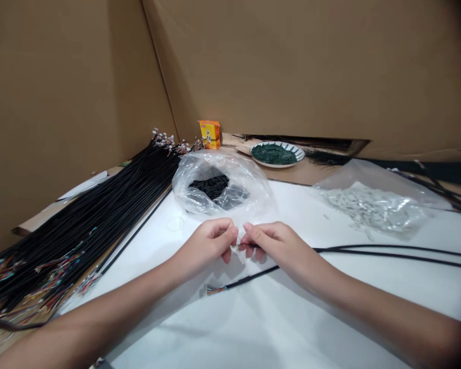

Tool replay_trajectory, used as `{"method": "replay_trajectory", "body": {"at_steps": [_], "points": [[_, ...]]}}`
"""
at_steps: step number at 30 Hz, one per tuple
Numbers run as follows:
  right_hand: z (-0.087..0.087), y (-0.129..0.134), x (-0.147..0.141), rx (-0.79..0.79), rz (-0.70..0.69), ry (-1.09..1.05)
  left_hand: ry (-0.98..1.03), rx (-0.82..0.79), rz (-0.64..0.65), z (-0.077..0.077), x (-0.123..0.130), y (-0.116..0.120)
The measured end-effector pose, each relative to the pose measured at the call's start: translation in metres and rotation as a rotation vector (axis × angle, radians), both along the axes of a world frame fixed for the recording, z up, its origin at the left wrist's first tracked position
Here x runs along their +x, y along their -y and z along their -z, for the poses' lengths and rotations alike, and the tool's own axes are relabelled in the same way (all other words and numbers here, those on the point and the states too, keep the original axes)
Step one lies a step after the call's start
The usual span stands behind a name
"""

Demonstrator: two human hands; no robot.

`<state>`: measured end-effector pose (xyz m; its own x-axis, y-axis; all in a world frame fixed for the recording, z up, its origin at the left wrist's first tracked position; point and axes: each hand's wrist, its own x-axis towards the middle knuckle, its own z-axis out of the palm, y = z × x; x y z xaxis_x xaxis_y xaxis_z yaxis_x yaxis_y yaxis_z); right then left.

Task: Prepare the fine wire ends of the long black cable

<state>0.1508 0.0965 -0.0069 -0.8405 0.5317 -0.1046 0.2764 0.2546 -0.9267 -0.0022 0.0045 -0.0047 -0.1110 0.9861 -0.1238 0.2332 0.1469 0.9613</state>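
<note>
Over the white work surface, my two hands almost meet. My right hand (278, 241) is closed around the end of a black cable (353, 247), which runs off to the right. My left hand (217, 237) pinches a fine wire at that cable's end; the tips are too small to make out clearly. Below my right hand lies another black cable length (249, 278), ending in a white connector (209, 290) with several coloured wires. Whether both lengths belong to one cable cannot be seen.
A thick bundle of black cables (111, 205) with bared coloured wires lies left. Ahead sits a clear bag (249, 177) of small black pieces. Behind are an orange-yellow box (210, 134) and a plate (300, 154) of dark green material. A bag of whitish pieces (372, 207) lies right.
</note>
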Motion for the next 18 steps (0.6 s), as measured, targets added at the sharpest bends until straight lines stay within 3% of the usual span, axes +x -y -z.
{"method": "replay_trajectory", "body": {"at_steps": [4, 8, 12, 18], "points": [[0.001, -0.010, -0.003, -0.289, -0.102, 0.071, 0.012, 0.002, 0.017, 0.005, 0.002, 0.001], [0.004, -0.015, 0.000, -0.367, -0.192, 0.005, -0.008, 0.024, 0.021, 0.003, 0.005, 0.003], [0.003, -0.010, 0.002, -0.149, -0.171, -0.067, -0.045, 0.032, 0.011, -0.003, 0.006, 0.004], [-0.008, 0.005, 0.006, 0.462, -0.015, -0.051, -0.010, 0.039, 0.000, -0.003, 0.005, 0.003]]}}
